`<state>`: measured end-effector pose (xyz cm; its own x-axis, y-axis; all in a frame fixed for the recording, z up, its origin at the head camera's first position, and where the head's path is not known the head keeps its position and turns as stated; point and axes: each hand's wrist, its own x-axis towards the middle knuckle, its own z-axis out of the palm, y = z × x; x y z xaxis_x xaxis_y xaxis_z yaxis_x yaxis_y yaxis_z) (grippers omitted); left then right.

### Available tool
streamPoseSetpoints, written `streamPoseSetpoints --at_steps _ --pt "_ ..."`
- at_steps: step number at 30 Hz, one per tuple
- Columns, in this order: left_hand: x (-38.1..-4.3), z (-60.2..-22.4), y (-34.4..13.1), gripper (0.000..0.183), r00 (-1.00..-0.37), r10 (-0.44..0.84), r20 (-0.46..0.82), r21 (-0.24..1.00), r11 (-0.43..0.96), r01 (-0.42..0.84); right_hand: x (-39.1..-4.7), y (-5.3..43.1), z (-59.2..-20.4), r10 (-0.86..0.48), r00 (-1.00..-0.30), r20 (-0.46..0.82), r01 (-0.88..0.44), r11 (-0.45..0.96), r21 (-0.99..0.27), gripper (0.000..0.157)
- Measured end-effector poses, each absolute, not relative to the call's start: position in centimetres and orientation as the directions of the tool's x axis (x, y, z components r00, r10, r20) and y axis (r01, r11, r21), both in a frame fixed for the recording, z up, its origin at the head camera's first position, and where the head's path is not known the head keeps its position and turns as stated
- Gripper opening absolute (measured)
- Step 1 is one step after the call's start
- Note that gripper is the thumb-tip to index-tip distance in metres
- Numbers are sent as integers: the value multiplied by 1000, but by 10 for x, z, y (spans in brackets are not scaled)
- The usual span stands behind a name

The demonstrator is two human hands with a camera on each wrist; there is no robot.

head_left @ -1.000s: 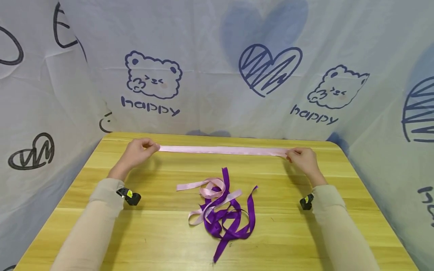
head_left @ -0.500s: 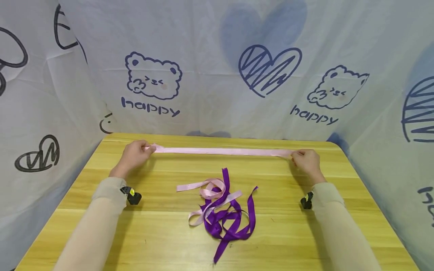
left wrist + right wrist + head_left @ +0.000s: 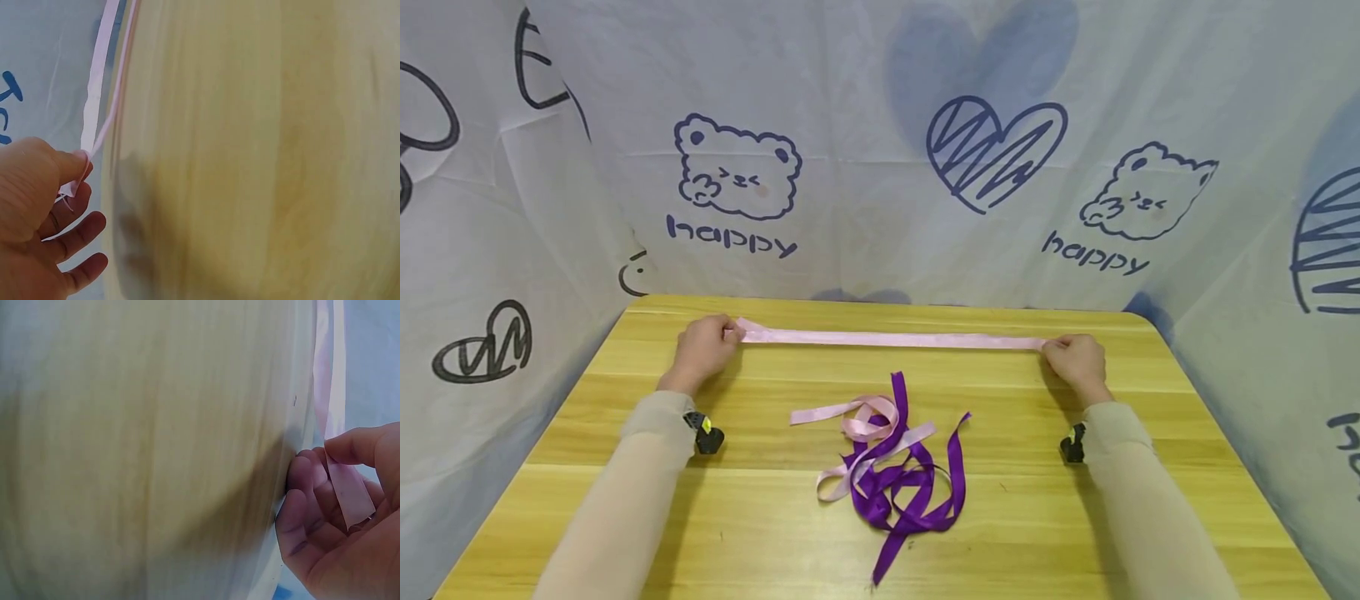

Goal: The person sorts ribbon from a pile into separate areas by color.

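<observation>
A pink satin ribbon (image 3: pixel 887 339) is stretched nearly straight across the far part of the table. My left hand (image 3: pixel 706 346) pinches one end of it between thumb and index finger. In the left wrist view two pink strands (image 3: pixel 97 81) run together up from that pinch, and the other fingers are loosely bent. At the other end my right hand (image 3: pixel 1077 362) pinches the ribbon between thumb and fingers. A short flat tail (image 3: pixel 351 494) hangs past the right thumb into the palm, and two strands lead away there too.
Nearer the middle of the wooden table (image 3: pixel 760 533) lies a tangle of purple ribbon (image 3: pixel 917 518) with another pink ribbon (image 3: pixel 820 412) looped through it. A printed white cloth (image 3: pixel 865 167) hangs behind the far table edge and down both sides.
Both hands have come slightly nearer with the stretched pink ribbon. Its left end now shows a flared fold beside the left fingertips. The tangle has stayed still.
</observation>
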<state>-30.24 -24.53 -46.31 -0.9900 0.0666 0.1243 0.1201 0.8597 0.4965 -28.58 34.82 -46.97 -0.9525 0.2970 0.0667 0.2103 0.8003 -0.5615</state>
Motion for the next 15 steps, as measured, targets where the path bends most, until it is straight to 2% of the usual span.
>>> streamPoseSetpoints --at_steps 7,15 --pt "-305 -469 -243 26 -993 42 111 474 876 90 -287 344 -469 303 -953 28 245 818 -520 34" --pt "-309 -475 -244 25 -991 31 131 433 897 85 -287 339 -468 333 -943 -9 292 812 -506 32"
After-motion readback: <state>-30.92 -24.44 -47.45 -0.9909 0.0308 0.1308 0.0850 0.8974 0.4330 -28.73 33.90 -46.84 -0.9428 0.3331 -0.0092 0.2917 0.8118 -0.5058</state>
